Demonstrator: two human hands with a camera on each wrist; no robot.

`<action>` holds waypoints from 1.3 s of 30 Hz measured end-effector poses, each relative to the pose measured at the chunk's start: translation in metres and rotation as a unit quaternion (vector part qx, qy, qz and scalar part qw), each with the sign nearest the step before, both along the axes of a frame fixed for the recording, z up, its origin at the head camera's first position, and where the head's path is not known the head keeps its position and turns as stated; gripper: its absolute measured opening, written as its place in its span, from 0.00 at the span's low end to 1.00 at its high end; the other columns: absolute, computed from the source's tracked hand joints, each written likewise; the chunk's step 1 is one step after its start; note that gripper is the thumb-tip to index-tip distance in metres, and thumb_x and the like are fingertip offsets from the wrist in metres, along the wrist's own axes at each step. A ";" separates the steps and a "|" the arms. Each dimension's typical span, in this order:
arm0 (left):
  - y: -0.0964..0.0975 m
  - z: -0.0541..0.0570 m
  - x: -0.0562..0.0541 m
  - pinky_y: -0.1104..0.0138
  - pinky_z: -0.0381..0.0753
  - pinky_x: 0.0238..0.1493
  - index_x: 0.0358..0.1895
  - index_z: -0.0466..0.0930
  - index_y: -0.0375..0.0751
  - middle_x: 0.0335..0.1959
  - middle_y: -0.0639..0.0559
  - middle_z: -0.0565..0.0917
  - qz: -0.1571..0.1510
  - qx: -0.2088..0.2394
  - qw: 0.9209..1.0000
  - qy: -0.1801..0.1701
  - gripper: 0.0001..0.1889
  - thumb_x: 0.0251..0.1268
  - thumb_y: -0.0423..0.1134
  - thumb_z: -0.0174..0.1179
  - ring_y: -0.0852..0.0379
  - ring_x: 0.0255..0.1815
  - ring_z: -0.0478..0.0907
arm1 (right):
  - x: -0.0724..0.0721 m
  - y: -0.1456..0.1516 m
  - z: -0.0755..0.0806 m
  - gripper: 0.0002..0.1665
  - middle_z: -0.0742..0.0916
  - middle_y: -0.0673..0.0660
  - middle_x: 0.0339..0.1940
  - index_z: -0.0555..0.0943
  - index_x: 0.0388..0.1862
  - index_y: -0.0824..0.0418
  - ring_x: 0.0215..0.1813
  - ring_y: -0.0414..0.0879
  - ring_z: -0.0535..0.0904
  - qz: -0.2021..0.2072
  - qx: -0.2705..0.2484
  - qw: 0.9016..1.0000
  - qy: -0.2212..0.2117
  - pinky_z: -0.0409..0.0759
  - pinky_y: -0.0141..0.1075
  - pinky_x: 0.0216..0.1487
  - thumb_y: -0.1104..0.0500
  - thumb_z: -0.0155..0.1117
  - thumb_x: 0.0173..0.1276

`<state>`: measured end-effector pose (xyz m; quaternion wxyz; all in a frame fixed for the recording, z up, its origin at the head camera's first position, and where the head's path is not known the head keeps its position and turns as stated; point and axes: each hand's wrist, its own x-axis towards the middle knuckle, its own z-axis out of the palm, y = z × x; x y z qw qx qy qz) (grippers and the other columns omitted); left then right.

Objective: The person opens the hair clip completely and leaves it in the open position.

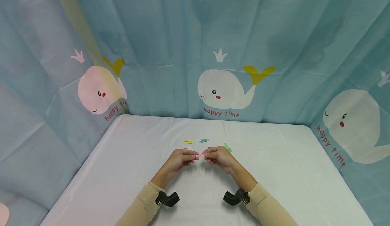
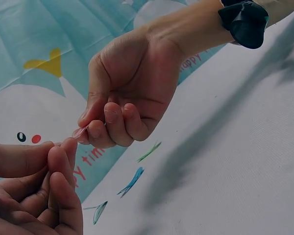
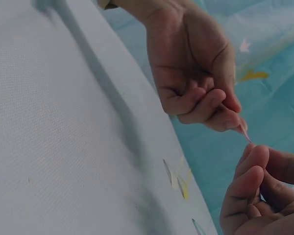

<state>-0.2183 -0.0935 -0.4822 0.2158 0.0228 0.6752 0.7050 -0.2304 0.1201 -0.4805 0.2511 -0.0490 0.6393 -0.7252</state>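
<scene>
A small pink snap hair clip is held up above the white table between both hands. My left hand pinches its left end between thumb and fingers. Its right end is pinched by my right hand. The fingertips cover much of the clip, though a thin pink strip shows between them in the right wrist view. Beyond the hands lie a yellow hair clip, a teal one and a green one. A pale cream clip and a blue clip lie nearer.
The white-covered table stretches out on both sides of the arms. Blue curtains printed with whales hang at the back and sides. A black camera mount sits on the left wrist, another mount on the right.
</scene>
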 end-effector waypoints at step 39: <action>0.000 -0.002 0.002 0.74 0.76 0.33 0.52 0.80 0.23 0.30 0.58 0.87 -0.003 0.035 0.999 -0.011 0.16 0.64 0.29 0.57 0.67 0.29 0.78 | 0.002 -0.001 -0.002 0.11 0.84 0.48 0.23 0.80 0.45 0.76 0.24 0.35 0.76 -0.005 -0.009 1.000 -0.008 0.75 0.26 0.28 0.69 0.56 0.68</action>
